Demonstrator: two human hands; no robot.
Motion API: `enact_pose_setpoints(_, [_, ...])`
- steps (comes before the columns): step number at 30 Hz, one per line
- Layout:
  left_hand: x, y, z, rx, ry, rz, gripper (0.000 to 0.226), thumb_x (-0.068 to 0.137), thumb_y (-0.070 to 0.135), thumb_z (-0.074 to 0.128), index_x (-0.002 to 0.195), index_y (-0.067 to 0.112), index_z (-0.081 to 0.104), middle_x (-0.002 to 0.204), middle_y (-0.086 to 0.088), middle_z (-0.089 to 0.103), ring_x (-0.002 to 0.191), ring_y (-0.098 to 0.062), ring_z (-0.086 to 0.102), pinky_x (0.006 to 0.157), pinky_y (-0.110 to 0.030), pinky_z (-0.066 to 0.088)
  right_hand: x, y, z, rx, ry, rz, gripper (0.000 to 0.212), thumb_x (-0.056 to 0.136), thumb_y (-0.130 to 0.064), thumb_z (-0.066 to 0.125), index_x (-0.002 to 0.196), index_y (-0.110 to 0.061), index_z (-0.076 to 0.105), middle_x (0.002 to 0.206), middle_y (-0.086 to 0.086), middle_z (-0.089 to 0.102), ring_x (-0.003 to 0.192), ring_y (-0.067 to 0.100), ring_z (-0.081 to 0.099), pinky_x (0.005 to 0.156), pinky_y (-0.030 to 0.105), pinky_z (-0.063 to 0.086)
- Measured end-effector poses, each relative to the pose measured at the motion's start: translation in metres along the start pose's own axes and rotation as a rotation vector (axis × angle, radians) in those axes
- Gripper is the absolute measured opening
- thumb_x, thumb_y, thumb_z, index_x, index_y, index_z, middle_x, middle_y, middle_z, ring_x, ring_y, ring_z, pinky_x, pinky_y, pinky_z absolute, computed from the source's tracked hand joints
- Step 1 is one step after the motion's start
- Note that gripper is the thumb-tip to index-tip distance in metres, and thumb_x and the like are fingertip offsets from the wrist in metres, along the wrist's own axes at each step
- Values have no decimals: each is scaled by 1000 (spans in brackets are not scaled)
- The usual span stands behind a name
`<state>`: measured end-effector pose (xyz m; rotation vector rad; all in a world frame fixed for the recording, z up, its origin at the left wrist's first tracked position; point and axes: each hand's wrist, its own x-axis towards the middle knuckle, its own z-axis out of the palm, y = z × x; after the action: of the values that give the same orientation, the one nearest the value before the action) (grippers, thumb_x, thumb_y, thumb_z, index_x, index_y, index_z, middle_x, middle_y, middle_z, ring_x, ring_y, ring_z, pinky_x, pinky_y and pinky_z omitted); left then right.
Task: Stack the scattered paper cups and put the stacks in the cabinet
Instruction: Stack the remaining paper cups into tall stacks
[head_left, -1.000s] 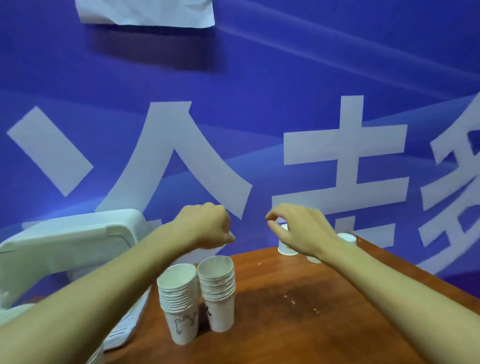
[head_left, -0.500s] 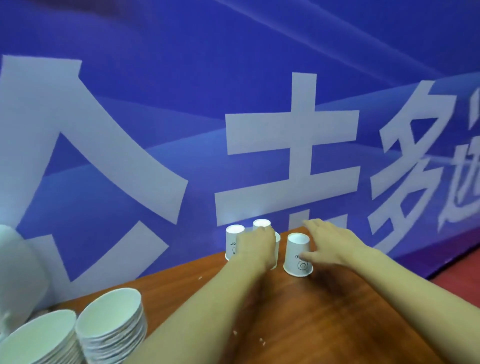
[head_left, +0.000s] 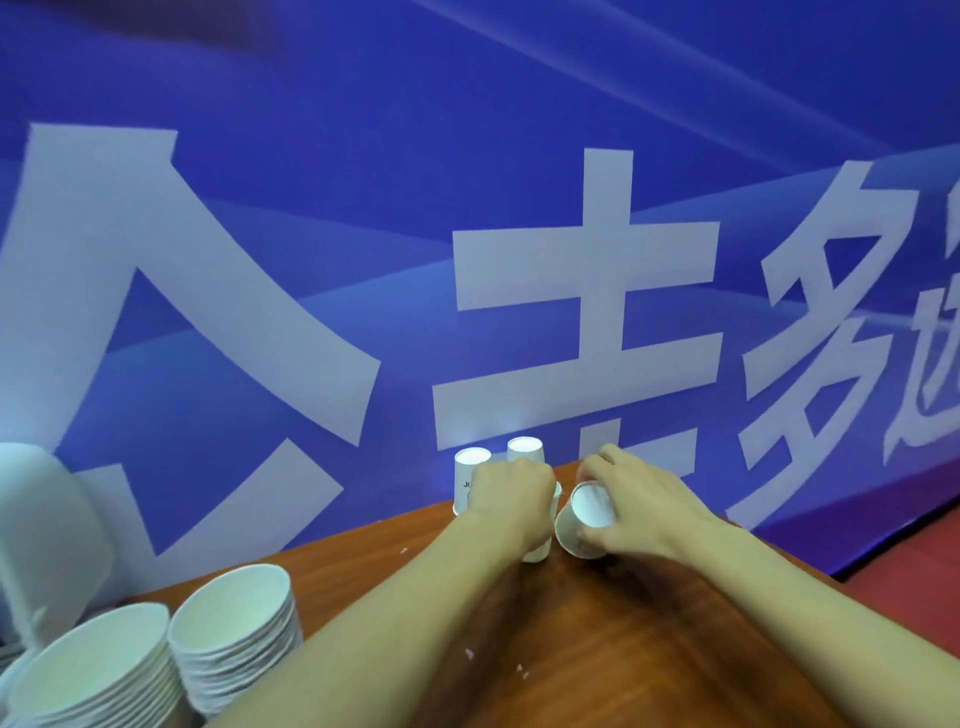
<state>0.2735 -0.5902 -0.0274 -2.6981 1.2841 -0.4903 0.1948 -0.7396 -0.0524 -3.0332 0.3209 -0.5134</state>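
Observation:
At the far end of the wooden table (head_left: 623, 649), white paper cups stand upside down. My left hand (head_left: 511, 499) grips one upturned cup (head_left: 540, 548), mostly hidden under the fingers. My right hand (head_left: 634, 506) holds another cup (head_left: 584, 522), tilted so its white base faces me. Behind my left hand stand two more upturned cups, one at the left (head_left: 470, 470) and one at the right (head_left: 525, 449). Two stacks of upright cups, one (head_left: 91, 670) beside the other (head_left: 234, 613), stand at the near left.
A blue banner (head_left: 467, 208) with large white characters runs close behind the table's far edge. A pale rounded plastic object (head_left: 41, 545) sits at the left edge of view. Red floor (head_left: 914, 561) shows beyond the table's right edge.
Both hands reached from mid-table to the far cups. The left hand closed on one upturned cup. The right hand took hold of another and tipped it off its rim.

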Motion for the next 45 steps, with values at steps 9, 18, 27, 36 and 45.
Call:
enact_pose_setpoints(9, [-32,-10,-5,6,-75,-23,18,90,22,57,106,14,61,100,-8,64,79,-27,56,63,-33,38,-11,-12,-13,111,-244,147,63,73,-62,65,131,-39,56,136,-12,56,120,15,56,92,33,50])
enact_pose_setpoints(18, [-58,-13,-12,-32,-59,-51,12,91,25,59,99,16,61,101,-7,67,76,-24,55,62,-33,40,-26,-31,-29,70,-76,71,13,84,-47,69,90,-37,63,100,-13,66,90,9,60,66,25,47])
enact_pose_setpoints(27, [-119,-42,-47,-62,112,-94,22,94,35,55,82,17,59,79,-3,55,75,-30,56,60,-30,35,-43,-88,-50,-22,103,-52,20,88,-50,59,93,-32,67,93,-11,71,83,12,61,59,26,39])
enact_pose_setpoints(36, [-220,-157,-143,-7,296,-289,30,90,46,55,79,19,64,76,-3,62,73,-30,58,57,-29,35,-36,-188,-94,277,282,-230,12,83,-42,63,88,-32,69,81,-17,66,81,12,62,67,33,52])
enact_pose_setpoints(45, [-285,-208,-118,-16,164,-353,32,85,45,58,78,17,69,71,-1,65,69,-24,60,60,-34,53,-30,-257,-97,364,229,-454,8,86,-41,68,91,-37,71,72,-28,58,76,4,59,69,32,52])
